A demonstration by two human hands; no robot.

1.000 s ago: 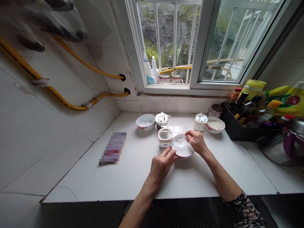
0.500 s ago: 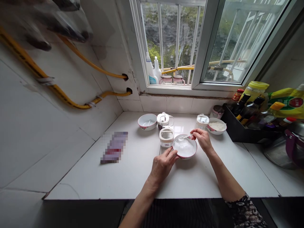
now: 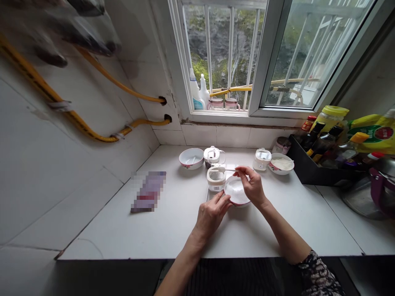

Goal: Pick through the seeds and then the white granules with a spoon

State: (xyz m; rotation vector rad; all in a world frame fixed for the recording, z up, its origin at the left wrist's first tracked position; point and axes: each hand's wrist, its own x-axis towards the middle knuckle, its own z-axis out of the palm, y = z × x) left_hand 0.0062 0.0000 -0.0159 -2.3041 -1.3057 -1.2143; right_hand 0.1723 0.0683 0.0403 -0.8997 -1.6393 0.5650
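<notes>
A bowl of white granules (image 3: 237, 193) stands on the white counter, gripped at its left rim by my left hand (image 3: 212, 211). My right hand (image 3: 252, 185) pinches the handle of a white spoon (image 3: 230, 169) above the bowl and hides the bowl's right part. The spoon's head is over the open mouth of a clear jar (image 3: 216, 179) with a white rim, just left of the bowl. Behind that jar is another lidded jar (image 3: 212, 156) with dark contents. A bowl with a spoon in it (image 3: 191, 159) stands to its left.
At the back right are a white-lidded jar (image 3: 262, 159) and a bowl of white food (image 3: 281, 163). A black box of bottles (image 3: 321, 168) and a pot (image 3: 364, 197) stand farther right. A blurred purple packet (image 3: 149, 192) lies at the left.
My right hand has moved left with the spoon, from over the bowl to above the clear jar. My left hand has stayed on the bowl's rim.
</notes>
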